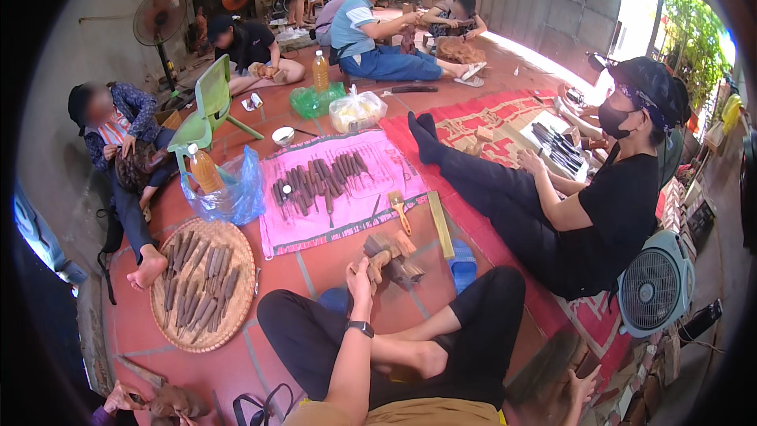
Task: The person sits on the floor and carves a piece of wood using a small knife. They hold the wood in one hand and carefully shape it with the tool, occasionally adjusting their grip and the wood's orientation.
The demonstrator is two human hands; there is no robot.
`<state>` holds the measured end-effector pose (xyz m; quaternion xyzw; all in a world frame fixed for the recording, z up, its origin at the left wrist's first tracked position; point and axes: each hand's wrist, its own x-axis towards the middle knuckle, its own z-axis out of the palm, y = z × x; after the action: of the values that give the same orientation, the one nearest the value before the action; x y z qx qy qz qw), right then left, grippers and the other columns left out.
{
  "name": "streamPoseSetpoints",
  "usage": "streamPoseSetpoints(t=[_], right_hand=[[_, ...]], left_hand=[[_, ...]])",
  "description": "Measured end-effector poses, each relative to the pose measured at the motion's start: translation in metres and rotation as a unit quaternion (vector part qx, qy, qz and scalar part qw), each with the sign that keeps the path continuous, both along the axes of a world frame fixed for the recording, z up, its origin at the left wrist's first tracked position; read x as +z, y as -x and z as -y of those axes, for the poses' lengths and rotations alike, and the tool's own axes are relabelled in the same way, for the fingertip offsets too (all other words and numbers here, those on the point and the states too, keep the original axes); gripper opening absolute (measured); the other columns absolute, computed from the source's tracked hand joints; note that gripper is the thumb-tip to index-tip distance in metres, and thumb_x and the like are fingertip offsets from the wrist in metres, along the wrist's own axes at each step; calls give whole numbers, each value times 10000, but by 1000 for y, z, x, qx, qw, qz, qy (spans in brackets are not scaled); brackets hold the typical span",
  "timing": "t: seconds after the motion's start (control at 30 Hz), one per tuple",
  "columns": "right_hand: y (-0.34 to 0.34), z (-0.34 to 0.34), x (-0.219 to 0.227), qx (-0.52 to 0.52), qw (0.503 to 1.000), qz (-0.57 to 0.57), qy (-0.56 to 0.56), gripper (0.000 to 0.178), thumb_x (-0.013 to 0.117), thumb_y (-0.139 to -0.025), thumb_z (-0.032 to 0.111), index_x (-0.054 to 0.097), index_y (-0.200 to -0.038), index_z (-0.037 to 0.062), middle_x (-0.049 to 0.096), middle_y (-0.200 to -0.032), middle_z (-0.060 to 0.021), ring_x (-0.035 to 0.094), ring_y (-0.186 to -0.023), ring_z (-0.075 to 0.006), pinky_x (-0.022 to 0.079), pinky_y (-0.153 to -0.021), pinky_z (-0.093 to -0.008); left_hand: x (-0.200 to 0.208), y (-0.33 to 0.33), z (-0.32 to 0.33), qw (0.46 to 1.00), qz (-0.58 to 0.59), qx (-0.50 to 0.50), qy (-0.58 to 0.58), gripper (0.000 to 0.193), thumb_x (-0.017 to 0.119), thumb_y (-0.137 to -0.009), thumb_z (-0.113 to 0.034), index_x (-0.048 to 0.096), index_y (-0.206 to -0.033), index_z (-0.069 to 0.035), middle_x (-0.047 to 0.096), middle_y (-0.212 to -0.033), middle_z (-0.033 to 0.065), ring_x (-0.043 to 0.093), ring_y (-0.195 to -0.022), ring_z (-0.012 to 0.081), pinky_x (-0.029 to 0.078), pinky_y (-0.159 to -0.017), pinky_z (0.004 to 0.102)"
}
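My left hand point(359, 278), with a dark watch on its wrist, is closed on a brown wood carving point(382, 259) in front of my crossed legs. More pale and dark wood pieces point(405, 270) lie right beside it. At the lower right, my right hand point(582, 386) has its fingers around the edge of a small brown wooden block point(588, 364). A large dark wood piece point(542, 368) lies just left of that hand. Beyond the carving are a flat brush point(400, 213) with an orange handle and a long wooden bar point(441, 225).
Many carving tools point(319, 180) cover a pink cloth point(284, 241). More lie on a round woven tray point(246, 264). A seated person point(615, 197) is on a red mat point(552, 312), near a grey fan point(656, 284). Another person's hand point(122, 399) shows lower left; other people sit farther off.
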<state>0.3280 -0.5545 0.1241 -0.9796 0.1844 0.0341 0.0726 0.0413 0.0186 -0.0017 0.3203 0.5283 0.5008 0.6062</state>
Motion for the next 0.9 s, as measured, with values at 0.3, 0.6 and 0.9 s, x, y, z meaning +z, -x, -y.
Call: streamPoseSetpoints(t=[0.3, 0.6, 0.9], right_hand=[[92, -7, -16, 386, 911, 132, 61, 550, 668, -870, 262, 481, -1344, 53, 487, -1395, -161, 433, -1323, -346, 334, -1064, -497], [113, -4, -52, 379, 901, 202, -59, 364, 648, -889, 137, 530, -1211, 12, 512, -1274, -164, 478, -1196, -368, 361, -999, -497], [85, -16, -36, 366, 908, 166, -118, 311, 700, -849, 114, 565, -1104, -3, 525, -1104, -177, 500, -1104, -377, 405, -921, -473]], left_hand=[[2, -3, 1, 999, -15, 29, -2, 578, 721, -886, -335, 514, -1284, 30, 578, -1125, 108, 565, -999, 178, 467, -864, 316], [5, -4, 6, 1000, -25, -7, 11, 704, 720, -866, -391, 485, -1364, 47, 549, -1309, 226, 553, -1188, 292, 433, -1000, 378], [-5, 0, -5, 1000, -27, -8, 8, 705, 735, -862, -378, 488, -1352, 63, 556, -1302, 212, 557, -1178, 278, 437, -998, 373]])
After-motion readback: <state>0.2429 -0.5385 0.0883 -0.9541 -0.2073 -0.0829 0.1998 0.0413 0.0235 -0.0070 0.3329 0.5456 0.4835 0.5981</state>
